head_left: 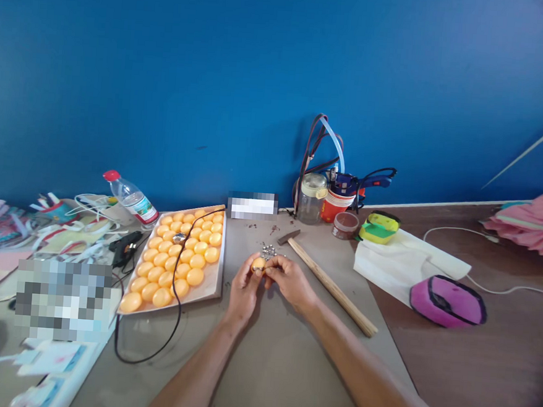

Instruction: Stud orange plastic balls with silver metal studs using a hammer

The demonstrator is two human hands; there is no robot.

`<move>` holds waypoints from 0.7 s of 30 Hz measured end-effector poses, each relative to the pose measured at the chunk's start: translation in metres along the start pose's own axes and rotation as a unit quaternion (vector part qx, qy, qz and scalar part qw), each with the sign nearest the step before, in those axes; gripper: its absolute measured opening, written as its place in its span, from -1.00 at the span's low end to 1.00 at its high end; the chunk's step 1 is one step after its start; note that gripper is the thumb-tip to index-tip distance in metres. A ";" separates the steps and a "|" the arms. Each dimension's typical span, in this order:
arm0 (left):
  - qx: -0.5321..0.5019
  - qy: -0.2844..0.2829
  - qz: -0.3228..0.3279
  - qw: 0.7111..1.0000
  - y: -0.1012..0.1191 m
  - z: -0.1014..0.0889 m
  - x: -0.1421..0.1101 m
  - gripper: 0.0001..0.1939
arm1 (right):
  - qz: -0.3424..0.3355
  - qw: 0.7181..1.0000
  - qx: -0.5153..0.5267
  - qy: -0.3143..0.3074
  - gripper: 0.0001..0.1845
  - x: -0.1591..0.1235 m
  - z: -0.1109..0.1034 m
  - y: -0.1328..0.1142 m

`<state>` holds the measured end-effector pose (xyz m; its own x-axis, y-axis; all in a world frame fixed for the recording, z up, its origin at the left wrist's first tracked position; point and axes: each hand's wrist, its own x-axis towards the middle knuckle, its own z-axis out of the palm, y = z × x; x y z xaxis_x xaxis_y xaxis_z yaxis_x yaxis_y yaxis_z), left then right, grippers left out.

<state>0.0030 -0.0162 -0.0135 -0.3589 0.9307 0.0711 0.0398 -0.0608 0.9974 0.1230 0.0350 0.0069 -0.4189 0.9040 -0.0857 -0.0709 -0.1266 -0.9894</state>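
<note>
My left hand (244,290) is closed around an orange table tennis ball (258,263), gripping it between thumb and fingers. My right hand (291,280) is pinched against the ball's right side, and what its fingertips hold is too small to make out. Something dark and shiny shows along the lower part of the ball. Just beyond my hands lies a small heap of silvery metal pieces (269,251). To the left, a shallow box (218,277) holds many similar orange balls (166,278) in rows, with a shiny round metal object (179,238) among them.
A hammer (333,288) lies right of my hands. Behind it stand a glass jar (312,200), a red cup of tools (337,206) and a small round tub (345,225). A black cable (176,327) crosses the box. A bottle (134,201) leans at the left; a purple pouch (448,301) lies right.
</note>
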 end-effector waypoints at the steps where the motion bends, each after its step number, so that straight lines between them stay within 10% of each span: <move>1: 0.019 -0.004 0.005 1.000 0.000 0.000 0.000 -0.57 | 0.002 1.000 0.002 0.006 -0.96 0.001 0.001 0.002; 12: -0.270 -0.032 -0.105 0.957 0.006 0.011 0.001 -0.62 | -0.018 0.999 0.030 -0.021 -0.85 0.012 -0.022 0.005; 21: -0.331 0.024 -0.113 0.937 0.015 0.006 0.010 -0.66 | -0.146 0.930 -0.335 -0.039 -0.81 0.015 -0.055 0.006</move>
<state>0.0054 -0.0055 0.0022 -0.3295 0.9307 -0.1588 -0.6231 -0.0880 0.7771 0.1663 0.0700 -0.0072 -0.5363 0.8245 0.1806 0.3782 0.4260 -0.8219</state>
